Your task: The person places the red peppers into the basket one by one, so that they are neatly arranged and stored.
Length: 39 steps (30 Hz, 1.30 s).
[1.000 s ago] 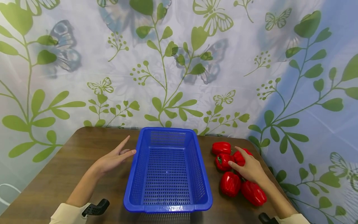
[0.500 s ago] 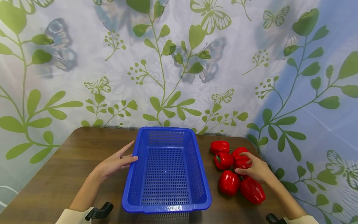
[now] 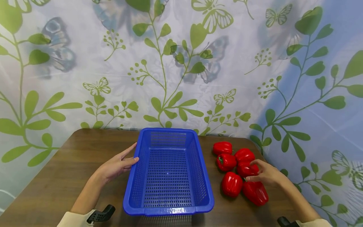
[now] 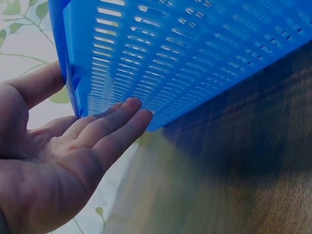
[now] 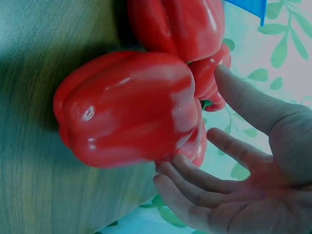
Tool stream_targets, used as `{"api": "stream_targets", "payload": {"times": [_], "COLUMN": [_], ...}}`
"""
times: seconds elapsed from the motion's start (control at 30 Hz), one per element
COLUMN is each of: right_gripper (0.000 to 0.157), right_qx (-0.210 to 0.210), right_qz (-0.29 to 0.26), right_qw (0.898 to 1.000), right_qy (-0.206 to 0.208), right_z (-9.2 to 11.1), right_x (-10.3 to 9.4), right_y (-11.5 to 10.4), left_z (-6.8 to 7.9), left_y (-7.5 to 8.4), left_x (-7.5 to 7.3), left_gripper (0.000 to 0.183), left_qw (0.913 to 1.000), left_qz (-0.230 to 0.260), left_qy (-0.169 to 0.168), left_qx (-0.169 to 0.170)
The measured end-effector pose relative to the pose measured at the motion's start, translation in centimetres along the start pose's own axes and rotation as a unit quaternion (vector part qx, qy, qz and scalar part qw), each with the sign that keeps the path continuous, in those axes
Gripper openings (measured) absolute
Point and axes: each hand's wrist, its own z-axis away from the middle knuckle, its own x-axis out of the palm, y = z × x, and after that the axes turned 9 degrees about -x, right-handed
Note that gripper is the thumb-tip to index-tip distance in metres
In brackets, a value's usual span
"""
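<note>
A blue plastic basket (image 3: pixel 207 189) with slotted walls stands in the middle of the table. My left hand (image 3: pixel 114 167) is at its left side, thumb against the rim and the other fingers stretched along the outer wall (image 4: pixel 195 63). Several red bell peppers lie clustered to the right of the basket. Over the right side of this cluster is my right hand (image 3: pixel 267 175), fingers spread and loosely bent, holding nothing. Nearest to it are a front right pepper (image 3: pixel 255 193) and a middle one (image 3: pixel 246 169). In the right wrist view the fingertips lie close beside a large pepper (image 5: pixel 126 107); contact is unclear.
The brown wooden table (image 3: pixel 93 142) backs onto a leaf-and-butterfly patterned curtain (image 3: pixel 181 63), which also runs along the right side. A back pepper (image 3: pixel 222 148) and a front left pepper (image 3: pixel 232 184) lie nearest the basket's right wall. A white cord (image 3: pixel 7 193) shows at far left.
My right hand has drawn right and nearer to me across the peppers, uncovering the middle one. My left hand has come in to the basket's left rim. The basket and peppers stay put.
</note>
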Motion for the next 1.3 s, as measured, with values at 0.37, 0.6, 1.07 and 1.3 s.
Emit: {"api": "stream_targets", "payload": {"times": [0.37,0.6,1.07,1.3], "right_gripper": [0.059,0.065,0.062,0.058], "right_qx": [-0.004,-0.001,0.001,-0.002], "right_qz": [-0.117,-0.123,-0.119,-0.132], "right_qw": [0.991,0.989,0.99,0.988], "right_qy": [-0.067,-0.076,-0.074,-0.084], "right_z": [0.7,0.5,0.5,0.6], "right_x": [-0.1,0.1,0.6,0.9], "right_y": [0.8,0.7,0.7,1.2], "left_z": [-0.4,-0.5,-0.8,-1.1], "left_y": [-0.1,-0.3,-1.1,-1.5], "left_x": [-0.3,-0.5,-0.7,-0.7], "left_gripper": [0.08,0.076,0.072,0.072], "left_qw": [0.9998,0.9998,0.9991,0.9986], "left_qz": [0.014,-0.002,-0.004,0.003], "left_qy": [-0.012,0.003,0.033,0.041], "left_qx": [0.008,0.019,0.027,0.032]}}
